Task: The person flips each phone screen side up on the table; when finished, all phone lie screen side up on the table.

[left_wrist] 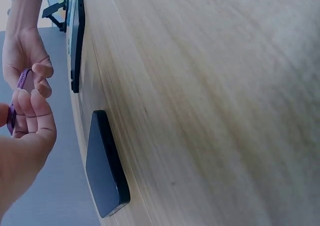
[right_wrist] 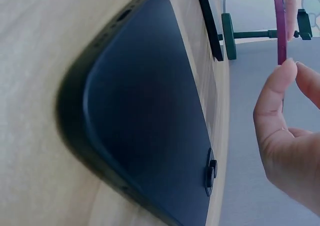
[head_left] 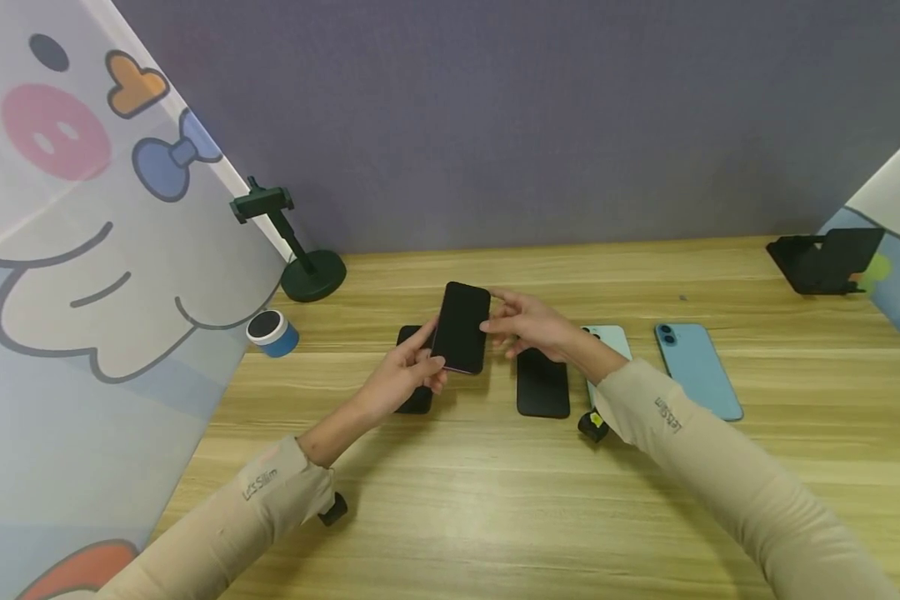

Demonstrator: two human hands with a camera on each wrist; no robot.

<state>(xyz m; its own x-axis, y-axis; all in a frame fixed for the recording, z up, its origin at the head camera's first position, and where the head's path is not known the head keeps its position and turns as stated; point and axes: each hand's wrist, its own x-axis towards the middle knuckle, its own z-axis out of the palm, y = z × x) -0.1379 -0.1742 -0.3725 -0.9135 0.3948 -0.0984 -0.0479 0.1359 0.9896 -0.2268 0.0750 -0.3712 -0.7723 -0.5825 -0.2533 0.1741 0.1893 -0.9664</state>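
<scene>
A smartphone with a dark screen and a purple edge is held above the table, screen facing up. My left hand grips its lower left side, thumb at the lower left corner. At the upper right side, my right hand pinches the edge between thumb and fingers. The purple frame shows edge-on in the right wrist view. Below the left hand lies a black phone, partly covered. Another black phone lies under the right hand, its camera bump visible in the right wrist view.
Right of the hands lie a pale green phone, partly hidden by the sleeve, and a blue phone. A dark green phone stand and a blue-and-white jar stand at left. A black folding stand is far right.
</scene>
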